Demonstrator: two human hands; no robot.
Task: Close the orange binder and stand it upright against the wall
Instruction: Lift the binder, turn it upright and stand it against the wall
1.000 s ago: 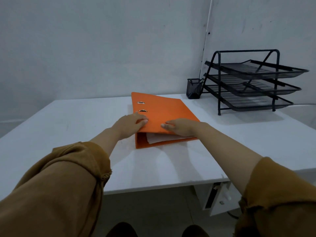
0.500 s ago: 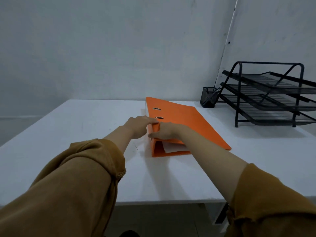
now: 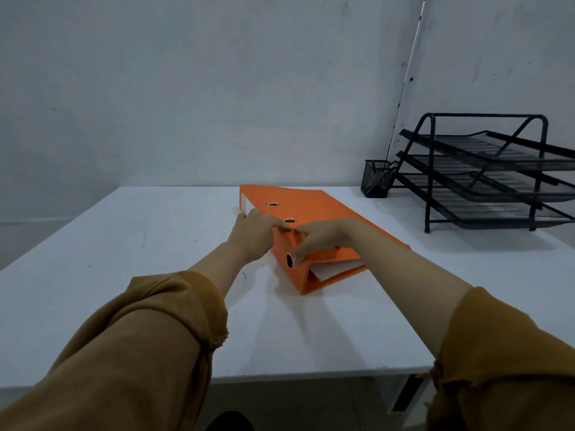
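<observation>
The orange cardboard lever-arch binder [image 3: 314,213] lies flat on the white rectangular table [image 3: 155,244], cover down and closed, with its spine turned toward the table's left side. White paper sheets show at its near open end. The far end of the binder sits close to the grey wall [image 3: 186,88] but is not upright.

The left hand [image 3: 255,233] is laid against the spine edge, fingers curled over onto the top cover. The right hand [image 3: 320,237] grips the near corner of the spine, fingertips beside the round finger hole. Both hands are closed on the binder.

A black wire three-tier letter tray [image 3: 485,172] stands at the table's right rear. A black mesh pen cup [image 3: 377,178] stands just beside it, in the corner.
</observation>
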